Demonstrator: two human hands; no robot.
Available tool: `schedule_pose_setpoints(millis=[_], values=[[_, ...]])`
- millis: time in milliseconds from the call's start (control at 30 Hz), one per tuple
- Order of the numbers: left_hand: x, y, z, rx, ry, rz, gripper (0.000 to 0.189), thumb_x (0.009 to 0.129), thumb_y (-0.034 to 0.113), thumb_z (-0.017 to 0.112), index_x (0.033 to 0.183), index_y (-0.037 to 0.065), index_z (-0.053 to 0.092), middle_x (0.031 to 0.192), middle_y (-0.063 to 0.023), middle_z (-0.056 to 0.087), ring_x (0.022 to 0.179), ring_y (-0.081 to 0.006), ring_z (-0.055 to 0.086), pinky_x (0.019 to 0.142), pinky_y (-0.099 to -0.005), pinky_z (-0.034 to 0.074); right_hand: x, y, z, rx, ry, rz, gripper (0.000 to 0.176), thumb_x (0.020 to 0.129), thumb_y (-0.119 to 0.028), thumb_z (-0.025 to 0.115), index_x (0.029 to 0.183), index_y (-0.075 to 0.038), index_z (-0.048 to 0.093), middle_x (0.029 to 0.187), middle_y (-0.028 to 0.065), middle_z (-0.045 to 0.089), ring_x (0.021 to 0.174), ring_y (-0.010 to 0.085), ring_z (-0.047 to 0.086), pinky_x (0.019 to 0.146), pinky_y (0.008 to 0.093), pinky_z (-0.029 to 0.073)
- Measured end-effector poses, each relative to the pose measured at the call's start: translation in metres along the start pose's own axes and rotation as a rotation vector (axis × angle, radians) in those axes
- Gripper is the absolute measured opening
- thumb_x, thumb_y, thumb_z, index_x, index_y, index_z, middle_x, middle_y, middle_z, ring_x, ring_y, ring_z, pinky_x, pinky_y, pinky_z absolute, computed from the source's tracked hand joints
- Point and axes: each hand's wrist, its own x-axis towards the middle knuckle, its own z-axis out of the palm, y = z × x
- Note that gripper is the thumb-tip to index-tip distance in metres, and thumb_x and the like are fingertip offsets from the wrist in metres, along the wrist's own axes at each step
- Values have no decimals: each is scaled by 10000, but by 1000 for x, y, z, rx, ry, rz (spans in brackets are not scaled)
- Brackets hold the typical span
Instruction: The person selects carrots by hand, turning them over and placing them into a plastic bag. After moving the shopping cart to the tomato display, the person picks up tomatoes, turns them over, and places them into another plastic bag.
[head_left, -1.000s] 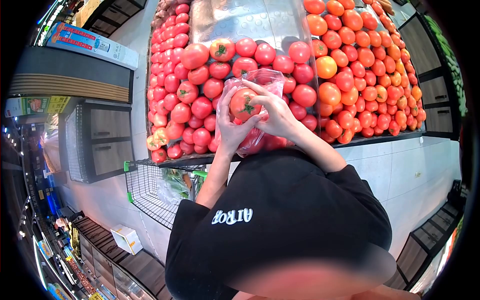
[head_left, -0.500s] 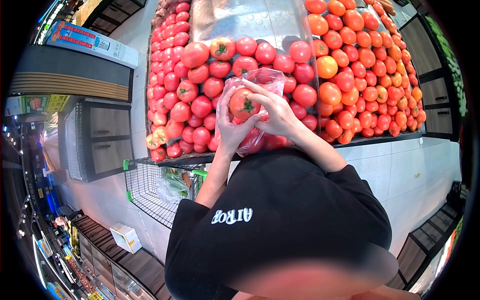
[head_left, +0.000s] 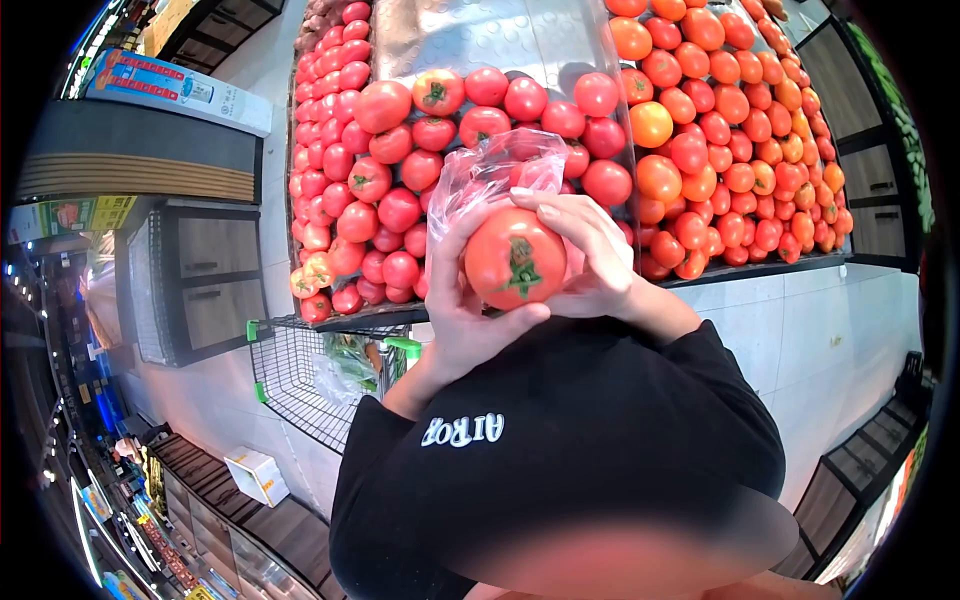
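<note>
Tomato (head_left: 515,258) is being held up close, just in front of the display. The left hand (head_left: 455,300) is wrapping its fingers round one side with the thumb underneath, and the right hand (head_left: 600,265) is curling over the other. A clear plastic bag (head_left: 490,170) is bunching up right behind it, though I can't tell which hand is gripping that. Heaped red tomatoes (head_left: 400,170) and orange tomatoes (head_left: 720,130) are crowding the stand beyond, a wire shopping cart (head_left: 300,380) is sitting against its near edge, and open floor (head_left: 820,330) is lying to the right.
</note>
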Motion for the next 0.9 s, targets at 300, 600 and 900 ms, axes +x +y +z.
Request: schedule_pose_setpoints(millis=[300, 600, 900], values=[[0, 2, 0, 21, -63, 52, 1001, 749, 136, 922, 1527, -16, 312, 1532, -205, 396, 1395, -296, 467, 1141, -414, 440, 1, -7, -6, -26, 0, -10, 799, 643, -208, 942, 1307, 27, 565, 1269, 235, 665, 1131, 364, 689, 906, 424, 571], [-2, 1, 3, 15, -28, 36, 994, 753, 143, 920, 1525, -8, 313, 1511, -181, 408, 1380, -283, 479, 1130, -411, 457, 1, -6, -6, -24, -10, -7, 793, 661, -224, 931, 1318, 28, 565, 1280, 227, 663, 1143, 350, 686, 907, 413, 571], [-2, 1, 4, 1, -2, 1, 992, 761, 138, 914, 1528, -5, 302, 1514, -156, 388, 1377, -272, 478, 1125, -404, 466, 4, -4, -7, -26, -7, -12, 796, 674, -241, 923, 1329, 35, 564, 1296, 227, 655, 1129, 345, 689, 904, 414, 573]])
